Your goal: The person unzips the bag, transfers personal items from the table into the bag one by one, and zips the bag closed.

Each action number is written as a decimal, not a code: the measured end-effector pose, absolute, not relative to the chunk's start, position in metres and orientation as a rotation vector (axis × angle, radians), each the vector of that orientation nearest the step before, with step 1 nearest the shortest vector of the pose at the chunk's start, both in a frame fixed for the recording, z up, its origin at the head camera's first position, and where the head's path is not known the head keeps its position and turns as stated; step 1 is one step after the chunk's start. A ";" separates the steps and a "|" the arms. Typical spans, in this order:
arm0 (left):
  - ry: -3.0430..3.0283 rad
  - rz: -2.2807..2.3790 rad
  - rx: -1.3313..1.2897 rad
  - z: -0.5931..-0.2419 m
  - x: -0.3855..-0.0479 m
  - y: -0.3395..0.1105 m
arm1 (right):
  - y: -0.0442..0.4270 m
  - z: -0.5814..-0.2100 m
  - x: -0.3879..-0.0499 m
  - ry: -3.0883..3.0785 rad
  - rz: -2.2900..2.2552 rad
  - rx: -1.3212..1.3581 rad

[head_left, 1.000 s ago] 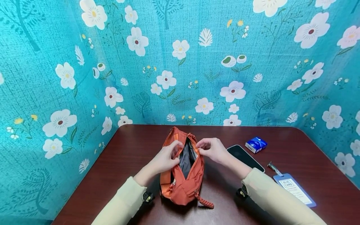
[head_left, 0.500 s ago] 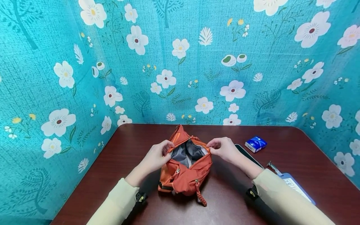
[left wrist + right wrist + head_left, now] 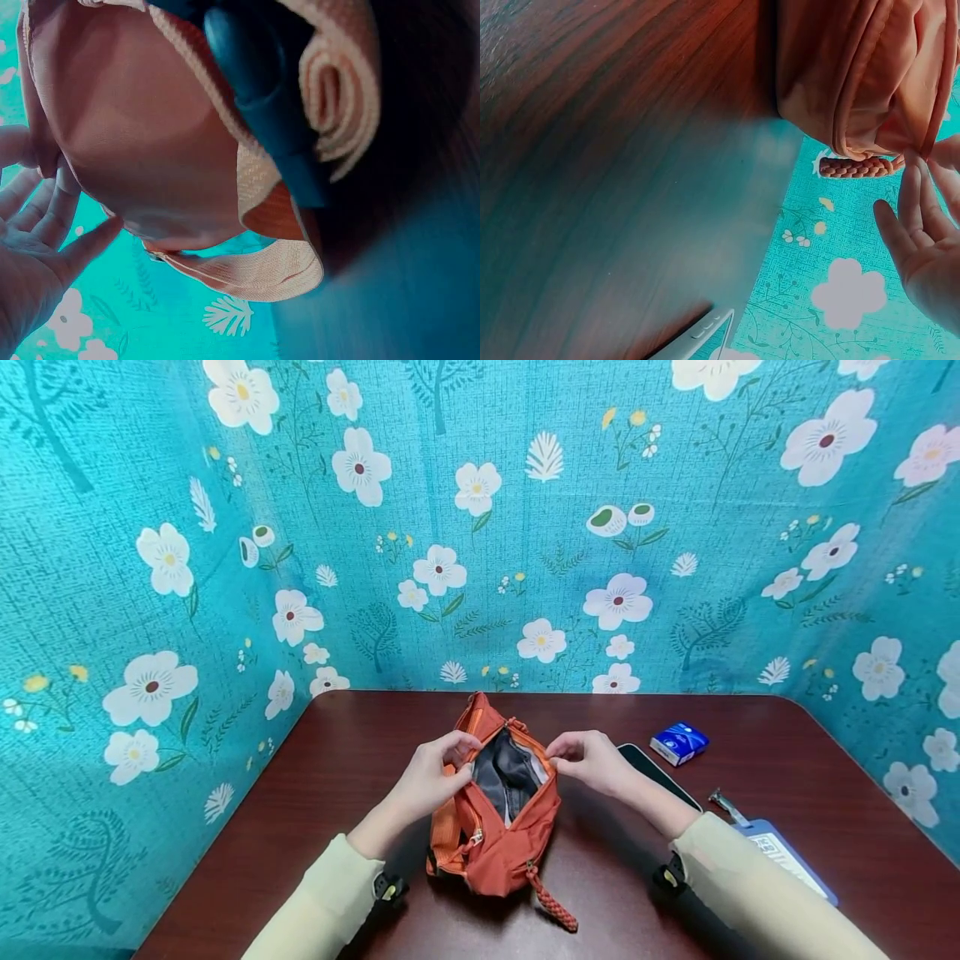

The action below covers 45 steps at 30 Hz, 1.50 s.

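An orange-red waist bag (image 3: pixel 517 856) stands on the table with its zipped mouth spread, baring a dark grey lining (image 3: pixel 498 777). My left hand (image 3: pixel 431 777) pinches the left edge of the mouth between thumb and fingers. On the opposite edge, my right hand (image 3: pixel 592 764) pinches the rim the same way. In the left wrist view, a dark buckle (image 3: pixel 259 90) and rolled webbing strap (image 3: pixel 341 97) show on the bag's outer side. A braided zipper pull (image 3: pixel 553 902) hangs at the near end. What lies deep inside the bag is hard to make out.
Right of the bag lies a phone (image 3: pixel 660 777), partly hidden by my right forearm. Beyond it sits a small blue-and-white packet (image 3: pixel 678 743). A blue ID card holder (image 3: pixel 791 860) with a metal clip lies farther right. Floral cloth (image 3: pixel 480 568) hangs behind the dark wooden table (image 3: pixel 352 735).
Both hands first drew the bag's mouth wider, the right hand shifting rightward. Since then the left hand has come slightly right, and the opening has narrowed a little.
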<state>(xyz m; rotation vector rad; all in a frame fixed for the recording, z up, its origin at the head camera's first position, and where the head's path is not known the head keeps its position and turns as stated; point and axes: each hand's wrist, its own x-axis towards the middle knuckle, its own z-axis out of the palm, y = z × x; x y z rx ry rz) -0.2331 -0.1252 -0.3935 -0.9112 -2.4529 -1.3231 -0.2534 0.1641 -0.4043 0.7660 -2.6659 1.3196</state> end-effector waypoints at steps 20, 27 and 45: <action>-2.464 -1.347 -0.942 -0.391 -0.234 -0.124 | 0.248 -0.400 -0.275 -2.700 1.170 0.674; -2.478 -1.352 -0.925 -0.391 -0.233 -0.123 | 0.310 -0.405 -0.288 -2.810 0.836 0.467; -2.504 -1.345 -0.908 -0.391 -0.230 -0.123 | 0.356 -0.436 -0.307 -3.144 0.595 0.235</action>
